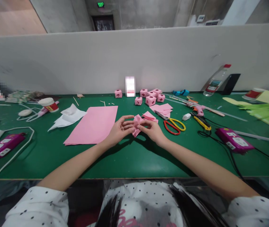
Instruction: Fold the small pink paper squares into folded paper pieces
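Item: folded pink paper piece, one. Location: raised between both hands over the near-middle part of the green worktop, in front of loose pink paper pieces. Condition: several creased flaps, partly covered by the hands; exact form cannot be told.

Hold, left hand: fingers curled and slightly spread, thumb and fingertips closed to the paper's thickness on its left side. Hold, right hand: thumb and forefinger drawn together in a pinch on its right side.

Handling, as judged: very light; thin and pliant in single layer, stiffer where layers fold over; dry, unlikely to slip. Fragile in shape rather than weight; a hard squeeze would likely crush flaps or add stray creases. Best grip: fingertips at folded edges and doubled layers, light pressure, open flaps left free.

Related stock: pink paper cubes, grouped near the partition; pink sheets, flat, left; scissors, right, blades toward the loose pieces.
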Demonstrator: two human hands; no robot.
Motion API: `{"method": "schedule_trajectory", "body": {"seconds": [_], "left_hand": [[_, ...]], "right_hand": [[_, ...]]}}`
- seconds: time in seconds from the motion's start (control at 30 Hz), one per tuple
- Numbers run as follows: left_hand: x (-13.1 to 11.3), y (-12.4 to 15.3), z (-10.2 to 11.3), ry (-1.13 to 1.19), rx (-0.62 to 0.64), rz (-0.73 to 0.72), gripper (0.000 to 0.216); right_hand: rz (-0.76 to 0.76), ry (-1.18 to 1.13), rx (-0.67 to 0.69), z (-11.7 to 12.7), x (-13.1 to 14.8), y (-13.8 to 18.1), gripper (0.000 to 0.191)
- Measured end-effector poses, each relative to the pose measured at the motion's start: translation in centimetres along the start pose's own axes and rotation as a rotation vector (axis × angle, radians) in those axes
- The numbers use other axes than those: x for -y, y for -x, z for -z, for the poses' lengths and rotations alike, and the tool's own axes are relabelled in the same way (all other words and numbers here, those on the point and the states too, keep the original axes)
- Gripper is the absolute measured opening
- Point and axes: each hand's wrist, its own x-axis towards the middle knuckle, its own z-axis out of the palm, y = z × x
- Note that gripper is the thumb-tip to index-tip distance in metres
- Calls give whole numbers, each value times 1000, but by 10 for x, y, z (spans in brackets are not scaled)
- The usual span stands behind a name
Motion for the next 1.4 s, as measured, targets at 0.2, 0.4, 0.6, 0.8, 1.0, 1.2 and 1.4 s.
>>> {"method": "schedule_trajectory", "body": {"seconds": [0.2, 0.4, 0.6, 0.8, 1.0, 1.2, 1.4], "left_hand": [[-4, -1, 5, -207, -171, -105, 42], [1, -3, 7, -231, -119, -52, 39], [-2, -1, 4, -278, -102, -105, 35], [-4, 0, 3, -307, -109, -95, 33], [-3, 0, 4, -331, -123, -87, 31], [-2, 0, 5, -304, -108, -93, 29], [-4, 0, 5, -356, -116, -84, 30]], "right_hand": [[-7, -47, -34, 2, 0, 0, 31], [-24, -81, -43, 3, 2, 1, 33], [-30, -132, -20, 1, 0, 0, 31], [-45, -128, 0, 1, -1, 1, 31], [-56, -81, 6, 0, 0, 1, 34], [-58, -68, 20, -1, 2, 3, 33], [2, -96, 36, -2, 5, 3, 32]]}}
